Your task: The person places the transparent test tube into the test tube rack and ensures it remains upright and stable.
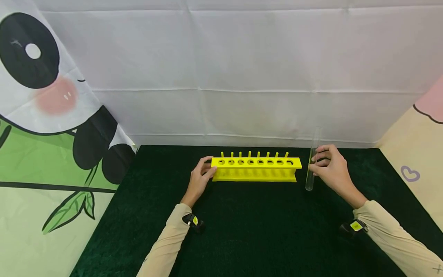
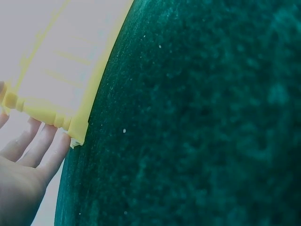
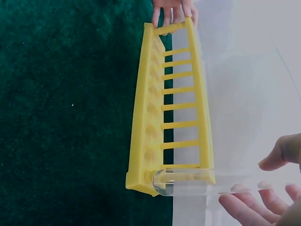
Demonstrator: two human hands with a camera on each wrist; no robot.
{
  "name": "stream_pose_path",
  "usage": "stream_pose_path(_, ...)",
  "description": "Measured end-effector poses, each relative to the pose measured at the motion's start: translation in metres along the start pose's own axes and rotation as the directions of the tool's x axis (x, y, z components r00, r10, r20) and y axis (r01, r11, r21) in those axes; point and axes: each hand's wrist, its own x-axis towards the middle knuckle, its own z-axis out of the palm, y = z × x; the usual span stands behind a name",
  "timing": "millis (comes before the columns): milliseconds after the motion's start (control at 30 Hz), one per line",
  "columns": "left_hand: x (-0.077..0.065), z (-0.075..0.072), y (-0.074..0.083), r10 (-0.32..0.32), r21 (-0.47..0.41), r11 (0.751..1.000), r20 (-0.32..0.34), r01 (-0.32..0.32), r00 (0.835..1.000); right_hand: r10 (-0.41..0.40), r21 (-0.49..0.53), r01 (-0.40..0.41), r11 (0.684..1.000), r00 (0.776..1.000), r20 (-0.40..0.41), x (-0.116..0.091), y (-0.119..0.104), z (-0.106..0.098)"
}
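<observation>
A yellow test tube rack (image 1: 254, 178) stands on the dark green cloth, a row of round holes along its top and a row of short pegs behind. My left hand (image 1: 198, 181) holds the rack's left end, thumb at the front edge; in the left wrist view its fingers (image 2: 52, 150) lie against the end piece. Beyond the rack's right end, my right hand (image 1: 333, 171) pinches a clear glass test tube (image 1: 309, 181), nearly upright with its rounded end down. The right wrist view has the tube (image 3: 188, 184) overlapping the rack's near end; whether they touch I cannot tell.
Dark green cloth (image 1: 256, 231) covers the table. A white creased backdrop (image 1: 256, 57) hangs behind it, with a panda-printed sheet (image 1: 90, 142) at left and a cream sheet (image 1: 412, 154) at right. Both wrists carry small black cameras.
</observation>
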Motion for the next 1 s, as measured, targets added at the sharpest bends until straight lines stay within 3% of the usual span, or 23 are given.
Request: stream_pose_path(1000,0.0018,-0.0028,-0.0027,0.001,0.001,1.0,-0.01,-0.001,1.0,-0.105,0.023,0.108,0.994,0.99,-0.099,0.0031,-0.0072,0.0029)
